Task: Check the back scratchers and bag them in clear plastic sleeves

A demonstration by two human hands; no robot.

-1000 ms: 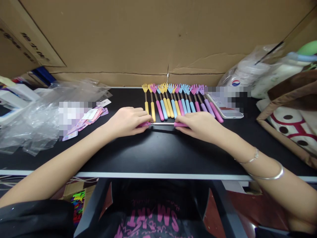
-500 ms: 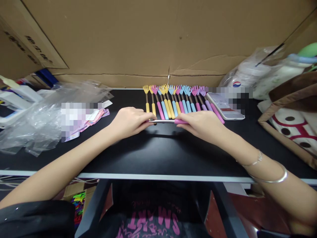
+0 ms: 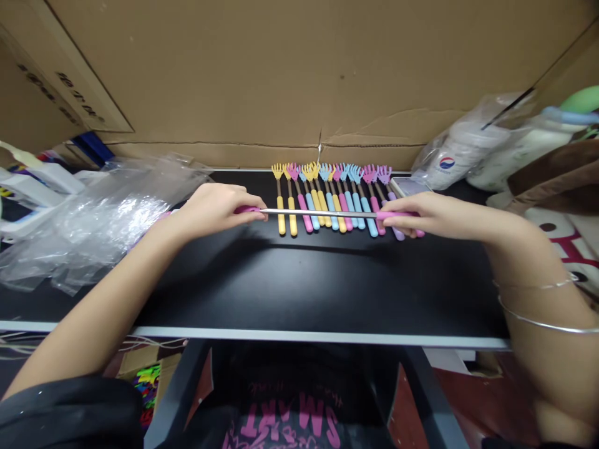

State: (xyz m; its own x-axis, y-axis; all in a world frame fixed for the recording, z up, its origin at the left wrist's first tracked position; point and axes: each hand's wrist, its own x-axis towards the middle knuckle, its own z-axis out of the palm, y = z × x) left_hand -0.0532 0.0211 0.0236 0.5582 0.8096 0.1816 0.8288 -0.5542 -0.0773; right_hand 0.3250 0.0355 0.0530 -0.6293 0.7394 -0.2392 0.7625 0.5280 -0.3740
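The hands have drawn apart, baring more of the pink-ended rod's metal shaft, so it seems well extended. Left hand and right hand each close around one end, above the black table; claw-headed sticks lie beyond, clear bags left, cardboard far.

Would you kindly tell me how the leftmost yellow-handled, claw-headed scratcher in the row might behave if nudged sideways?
The leftmost yellow-handled, claw-headed scratcher may roll slightly, since its yellow handle looks round, though its splayed yellow claw would probably limit that. Its thin, straight dark shaft suggests a stiff, fairly light tool.
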